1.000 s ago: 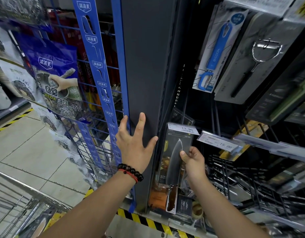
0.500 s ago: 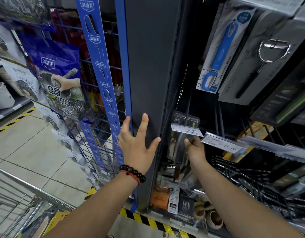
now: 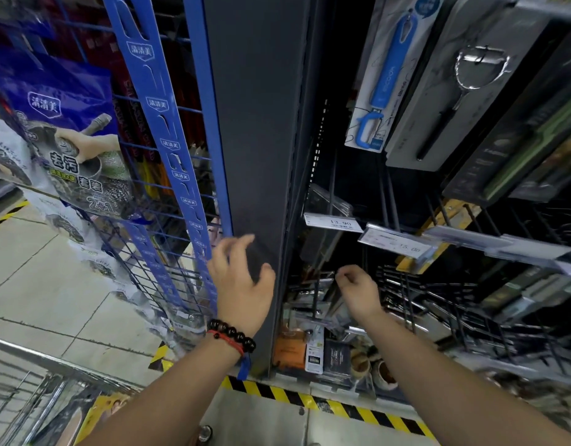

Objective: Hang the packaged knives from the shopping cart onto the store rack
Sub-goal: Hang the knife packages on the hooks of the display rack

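The right hand (image 3: pixel 358 289) is loosely curled below the 13.90 price tag (image 3: pixel 330 223), fingertips close together; motion blur hides whether it pinches anything, so I cannot tell if it has let go. A packaged knife (image 3: pixel 319 252) seems to hang in the dark behind that tag on a hook (image 3: pixel 332 188), but the pack is dim and its hang hole is not visible. The left hand (image 3: pixel 242 284) is spread and relaxed, holding nothing, just in front of the grey post (image 3: pixel 255 140).

The risk is a half-seated pack: if the hole only catches the hook's tip, a withdrawing hand could brush it off onto the goods below. The cart (image 3: pixel 26 381) sits low at the left; turning to it fast could snag the wire hooks.
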`<control>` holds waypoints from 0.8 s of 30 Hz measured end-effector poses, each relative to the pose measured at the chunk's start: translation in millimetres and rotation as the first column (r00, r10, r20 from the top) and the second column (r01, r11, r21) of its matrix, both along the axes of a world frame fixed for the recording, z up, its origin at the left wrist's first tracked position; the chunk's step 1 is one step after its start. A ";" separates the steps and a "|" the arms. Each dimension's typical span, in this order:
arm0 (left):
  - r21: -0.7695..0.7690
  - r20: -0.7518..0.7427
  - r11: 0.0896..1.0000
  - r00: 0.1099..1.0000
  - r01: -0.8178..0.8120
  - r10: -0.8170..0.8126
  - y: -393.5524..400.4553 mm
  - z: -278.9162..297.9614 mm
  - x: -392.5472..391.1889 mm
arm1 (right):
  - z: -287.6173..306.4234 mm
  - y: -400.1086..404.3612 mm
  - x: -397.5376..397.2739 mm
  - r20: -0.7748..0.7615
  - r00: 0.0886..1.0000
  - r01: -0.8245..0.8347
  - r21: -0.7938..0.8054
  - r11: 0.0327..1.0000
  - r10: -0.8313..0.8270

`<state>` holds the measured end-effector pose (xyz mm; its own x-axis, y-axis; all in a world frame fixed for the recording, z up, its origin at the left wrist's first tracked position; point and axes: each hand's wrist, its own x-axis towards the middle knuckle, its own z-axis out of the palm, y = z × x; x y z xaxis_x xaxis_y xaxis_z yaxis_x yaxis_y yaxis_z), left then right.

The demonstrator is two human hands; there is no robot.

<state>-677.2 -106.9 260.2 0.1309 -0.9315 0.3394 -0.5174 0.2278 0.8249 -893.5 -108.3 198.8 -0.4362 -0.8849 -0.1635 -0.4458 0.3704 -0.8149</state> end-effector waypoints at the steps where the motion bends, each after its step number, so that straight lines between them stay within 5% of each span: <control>1: 0.074 0.047 0.996 0.998 0.038 -0.042 2.4 -7.1 0.7 | 1.8 6.8 3.4 -0.058 0.998 -0.032 -0.021 0.999 0.031; 6: 0.531 0.141 0.804 0.907 0.268 -0.396 5.9 -33.4 -4.0 | 21.7 32.3 28.5 -0.226 0.964 -0.151 -0.046 0.987 0.137; 11: 0.606 0.207 0.745 0.850 0.277 -0.484 27.6 -35.8 5.0 | 30.5 60.6 55.7 -0.228 0.958 -0.199 -0.099 0.975 0.173; 17: 0.682 0.072 0.692 0.920 0.236 -0.385 93.9 -45.0 63.0 | 10.1 112.1 107.3 0.012 0.992 -0.126 -0.097 0.987 0.127; 24: 0.674 0.046 0.735 0.988 0.080 -0.150 222.5 -62.1 130.1 | -15.7 201.7 168.9 0.135 0.946 -0.286 -0.089 0.954 0.296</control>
